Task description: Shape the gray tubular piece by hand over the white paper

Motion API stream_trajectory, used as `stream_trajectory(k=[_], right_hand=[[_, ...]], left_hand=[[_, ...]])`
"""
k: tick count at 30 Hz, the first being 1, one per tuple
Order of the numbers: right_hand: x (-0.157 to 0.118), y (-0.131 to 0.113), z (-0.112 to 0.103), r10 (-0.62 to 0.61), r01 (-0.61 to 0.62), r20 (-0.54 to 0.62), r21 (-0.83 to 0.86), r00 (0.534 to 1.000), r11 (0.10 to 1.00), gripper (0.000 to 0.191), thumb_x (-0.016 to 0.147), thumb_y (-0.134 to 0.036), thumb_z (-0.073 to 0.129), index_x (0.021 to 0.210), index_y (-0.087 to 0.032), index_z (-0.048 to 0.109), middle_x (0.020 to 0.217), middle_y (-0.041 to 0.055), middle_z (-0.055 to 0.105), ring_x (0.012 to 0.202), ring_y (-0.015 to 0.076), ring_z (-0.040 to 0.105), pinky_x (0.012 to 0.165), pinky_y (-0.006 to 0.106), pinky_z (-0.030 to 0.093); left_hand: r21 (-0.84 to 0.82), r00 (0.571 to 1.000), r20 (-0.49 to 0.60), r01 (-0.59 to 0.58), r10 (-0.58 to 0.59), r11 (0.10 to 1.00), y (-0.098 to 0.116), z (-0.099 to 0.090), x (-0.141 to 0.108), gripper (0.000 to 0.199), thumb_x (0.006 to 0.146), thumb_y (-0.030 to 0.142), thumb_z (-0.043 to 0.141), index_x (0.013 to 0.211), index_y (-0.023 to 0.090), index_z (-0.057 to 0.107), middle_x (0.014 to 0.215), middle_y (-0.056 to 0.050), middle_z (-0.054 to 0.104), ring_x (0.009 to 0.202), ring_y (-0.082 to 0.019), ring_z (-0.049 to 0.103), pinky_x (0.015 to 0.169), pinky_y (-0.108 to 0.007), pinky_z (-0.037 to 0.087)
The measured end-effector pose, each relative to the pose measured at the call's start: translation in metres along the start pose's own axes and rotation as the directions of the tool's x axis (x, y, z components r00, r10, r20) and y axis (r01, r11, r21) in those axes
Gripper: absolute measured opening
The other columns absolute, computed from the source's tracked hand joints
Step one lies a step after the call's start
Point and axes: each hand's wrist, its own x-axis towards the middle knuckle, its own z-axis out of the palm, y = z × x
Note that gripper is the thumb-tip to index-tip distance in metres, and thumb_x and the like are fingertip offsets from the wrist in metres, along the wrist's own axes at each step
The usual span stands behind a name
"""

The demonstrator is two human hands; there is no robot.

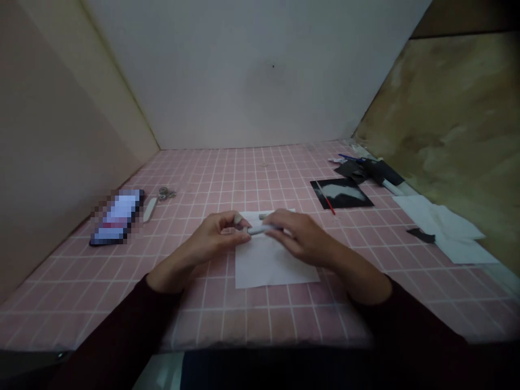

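Observation:
Both hands hold a thin white rod-like thing point(257, 229) level over a sheet of white paper point(276, 265). My left hand point(215, 233) pinches its left end between thumb and fingers. Around the right part my right hand point(298, 233) is closed, hiding that end. What kind of thing the white rod is, I cannot make out. A small beige piece point(262, 216) shows just behind it, by the right fingertips. The paper lies flat on the pink checked tablecloth point(211, 184), partly under the hands.
At the left lie a phone point(117, 216), a pale flat strip point(150, 209) and small metal rings point(164, 193). To the right are a black sheet with a white shape point(343, 193), a red-tipped thin stick point(331, 208), dark scraps point(382, 170) and crumpled white paper point(447, 222). Walls point(260, 81) enclose the table.

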Motion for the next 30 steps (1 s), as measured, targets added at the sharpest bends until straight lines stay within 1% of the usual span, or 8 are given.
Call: stream_trajectory(k=[3,7,9,12,17,21,25,30], right_hand=[[0.0,-0.001,-0.003,0.032,-0.031,-0.093,0.007,0.995,0.999,0.017,0.099,-0.028,0.052,0.095,-0.016,0.062,0.09,0.0079,0.066,0.082,0.019,0.058,0.075,0.031,0.041],[0.002,-0.006,0.0,0.103,-0.105,0.034,0.083,0.994,0.991,0.026,0.099,-0.031,0.048,0.082,-0.016,0.061,0.076,0.0028,0.06,0.069,0.0149,0.053,0.067,0.029,0.036],[0.003,-0.005,-0.001,0.155,-0.164,0.075,0.14,0.985,0.977,0.032,0.099,-0.034,0.047,0.076,-0.016,0.061,0.071,0.0011,0.058,0.066,0.0136,0.051,0.065,0.029,0.035],[0.005,0.0,-0.005,0.254,-0.263,0.07,0.26,0.965,0.929,0.035,0.095,-0.041,0.05,0.077,-0.016,0.068,0.068,0.0003,0.056,0.065,0.0134,0.049,0.063,0.029,0.034],[0.007,0.007,0.001,0.384,-0.485,0.296,0.547,0.874,0.683,0.037,0.088,-0.046,0.057,0.074,-0.015,0.072,0.055,-0.0036,0.043,0.054,0.0114,0.041,0.06,0.028,0.038],[0.005,0.012,0.002,0.434,-0.53,0.318,0.628,0.843,0.57,0.034,0.084,-0.045,0.063,0.073,-0.015,0.074,0.047,-0.0086,0.032,0.046,0.0081,0.029,0.063,0.03,0.042],[0.007,0.008,0.007,0.401,-0.511,0.321,0.619,0.858,0.597,0.036,0.086,-0.046,0.06,0.073,-0.015,0.072,0.049,-0.0059,0.039,0.049,0.0097,0.035,0.058,0.028,0.038],[0.008,0.001,0.0,0.298,-0.369,0.22,0.479,0.929,0.796,0.037,0.092,-0.045,0.053,0.076,-0.016,0.068,0.064,-0.0006,0.052,0.062,0.0121,0.047,0.063,0.027,0.038]], left_hand=[[0.0,0.993,-0.076,-0.088,0.087,0.996,0.002,-0.001,0.0,0.018,0.077,0.028,0.077,0.084,0.017,0.065,0.081,-0.001,0.066,0.074,-0.013,0.061,0.067,-0.026,0.049],[0.075,0.996,-0.027,-0.085,0.087,0.994,0.001,0.001,-0.002,0.016,0.079,0.027,0.076,0.087,0.018,0.065,0.076,0.001,0.064,0.066,-0.013,0.058,0.061,-0.025,0.047],[0.195,0.983,-0.055,-0.16,0.174,0.968,0.0,0.002,-0.003,0.016,0.08,0.027,0.076,0.089,0.019,0.065,0.079,0.0,0.066,0.071,-0.014,0.061,0.066,-0.027,0.048],[0.402,0.92,-0.111,-0.305,0.377,0.863,-0.001,0.002,-0.003,0.017,0.082,0.027,0.076,0.094,0.02,0.066,0.095,-0.004,0.07,0.09,-0.019,0.065,0.083,-0.034,0.05],[0.607,0.851,0.023,-0.428,0.524,0.669,-0.001,0.005,-0.003,0.015,0.085,0.026,0.074,0.097,0.021,0.067,0.093,-0.005,0.071,0.094,-0.023,0.064,0.084,-0.037,0.05],[0.638,0.822,0.02,-0.449,0.569,0.626,-0.001,0.005,-0.003,0.016,0.086,0.025,0.074,0.098,0.021,0.066,0.095,-0.006,0.071,0.097,-0.023,0.064,0.086,-0.038,0.05],[0.626,0.837,0.028,-0.442,0.547,0.643,-0.001,0.006,-0.002,0.014,0.085,0.027,0.075,0.096,0.021,0.067,0.093,-0.005,0.07,0.095,-0.022,0.064,0.083,-0.036,0.051],[0.529,0.884,-0.051,-0.37,0.465,0.763,-0.001,0.001,-0.003,0.017,0.083,0.028,0.076,0.096,0.02,0.068,0.098,-0.006,0.071,0.095,-0.021,0.066,0.086,-0.036,0.05]])
